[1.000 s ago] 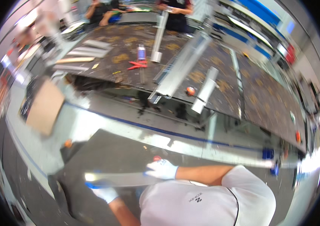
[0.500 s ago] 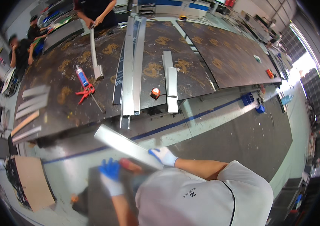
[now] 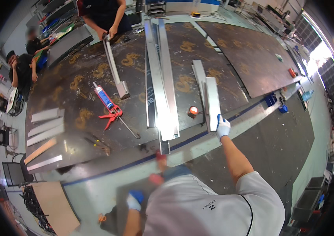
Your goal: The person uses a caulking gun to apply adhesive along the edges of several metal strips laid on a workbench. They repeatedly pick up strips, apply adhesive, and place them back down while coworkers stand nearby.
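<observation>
My right hand (image 3: 222, 126), in a white glove with blue fingers, is stretched out to the table edge. It grips the near end of a flat silver metal profile (image 3: 213, 102). A second profile (image 3: 200, 78) lies just left of that one. An orange tape measure (image 3: 193, 112) sits beside them. My left hand (image 3: 135, 199), gloved alike, hangs low beside my body, away from the table. Motion blurs its fingers, and nothing shows clearly in it. Left of the tape measure, long silver profiles (image 3: 162, 86) lie together, their near ends jutting over the edge.
On the dark table (image 3: 84, 135) are a red caulking gun (image 3: 111, 112) with a blue cartridge and several short strips (image 3: 45, 129). Across it, a person (image 3: 108, 17) holds a bent-ended profile (image 3: 113, 67). A cardboard-coloured panel (image 3: 56, 208) stands at lower left.
The silver profile my right hand held before my body has left that spot. My right hand has moved forward and right to the table. My left hand has dropped lower, and my view has shifted.
</observation>
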Action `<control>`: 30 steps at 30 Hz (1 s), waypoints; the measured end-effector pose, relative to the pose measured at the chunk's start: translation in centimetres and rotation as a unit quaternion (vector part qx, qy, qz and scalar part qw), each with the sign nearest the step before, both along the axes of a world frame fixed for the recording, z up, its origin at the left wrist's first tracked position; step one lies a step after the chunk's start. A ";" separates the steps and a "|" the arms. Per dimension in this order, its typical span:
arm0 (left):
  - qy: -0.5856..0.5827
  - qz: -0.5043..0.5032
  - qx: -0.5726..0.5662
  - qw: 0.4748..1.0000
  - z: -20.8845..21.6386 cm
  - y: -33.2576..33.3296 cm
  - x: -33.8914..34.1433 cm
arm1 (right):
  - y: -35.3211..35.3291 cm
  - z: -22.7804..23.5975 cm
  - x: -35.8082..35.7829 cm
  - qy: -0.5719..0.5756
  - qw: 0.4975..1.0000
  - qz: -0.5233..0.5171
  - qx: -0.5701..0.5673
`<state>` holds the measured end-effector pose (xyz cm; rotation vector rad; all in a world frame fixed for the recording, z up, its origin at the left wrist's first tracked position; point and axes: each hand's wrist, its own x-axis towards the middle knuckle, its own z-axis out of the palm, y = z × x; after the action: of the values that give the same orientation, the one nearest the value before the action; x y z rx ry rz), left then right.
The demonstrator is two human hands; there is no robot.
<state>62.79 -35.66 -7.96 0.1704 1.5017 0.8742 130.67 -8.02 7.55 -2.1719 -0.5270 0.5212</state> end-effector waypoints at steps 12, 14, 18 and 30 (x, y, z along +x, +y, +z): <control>0.265 -0.018 -0.031 0.963 -0.2 11.3 -0.6 | 4.4 -2.5 -0.5 -0.203 0.964 -0.002 -0.170; 0.164 0.014 -0.027 0.986 0.6 12.5 -1.3 | 4.3 -2.4 -0.4 -0.144 0.973 0.015 -0.181; 0.278 -0.049 0.000 0.959 3.1 14.6 -2.7 | 3.8 -0.7 -1.8 -0.236 0.959 0.019 -0.157; 0.321 0.012 -0.023 0.947 7.9 23.9 -15.4 | 7.7 -1.2 -43.4 0.023 0.934 0.347 0.082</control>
<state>47.38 -11.72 -0.02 0.4353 2.1308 0.8412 87.28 -0.36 6.35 -1.7686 -1.2799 0.8617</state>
